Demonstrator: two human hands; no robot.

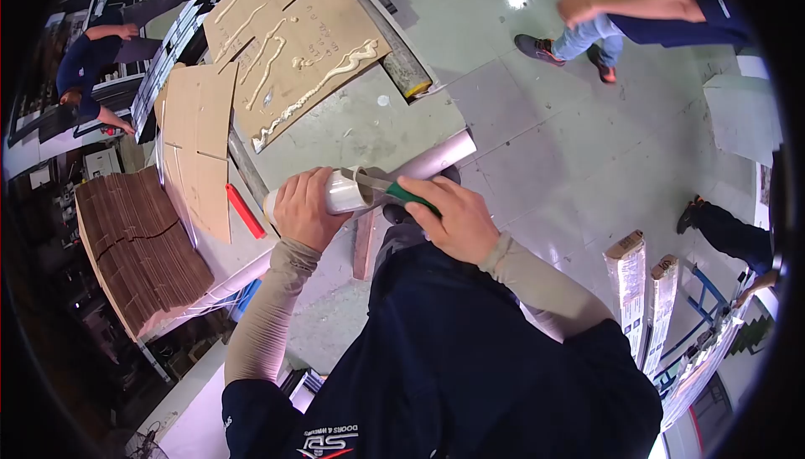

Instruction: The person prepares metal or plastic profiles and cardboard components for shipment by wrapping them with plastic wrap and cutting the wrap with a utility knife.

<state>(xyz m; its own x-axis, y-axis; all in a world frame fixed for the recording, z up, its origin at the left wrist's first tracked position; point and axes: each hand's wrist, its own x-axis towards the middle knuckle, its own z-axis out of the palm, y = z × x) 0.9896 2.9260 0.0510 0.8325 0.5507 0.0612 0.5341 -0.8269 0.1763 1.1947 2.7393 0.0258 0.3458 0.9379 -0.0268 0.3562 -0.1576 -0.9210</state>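
Observation:
My left hand [305, 201] is wrapped around a shiny white roll [344, 194] with a hollow end facing right. In my right hand [453, 217] is a green-handled knife [411, 197], its flat metal blade reaching left to the open end of the roll. The blade overlaps the rim of the roll in this view. Both hands are close together at the near edge of a worktable [360, 136]. A long red object [245, 211] lies on the table, left of my left hand.
Cardboard sheets [335, 31] with cream-coloured squiggly beads cover the far part of the table. A stack of brown cardboard [138, 245] stands at left. Wrapped long bars [627, 291] rise at right. Other people are at far left [92, 65], upper right [662, 6] and right edge [729, 233].

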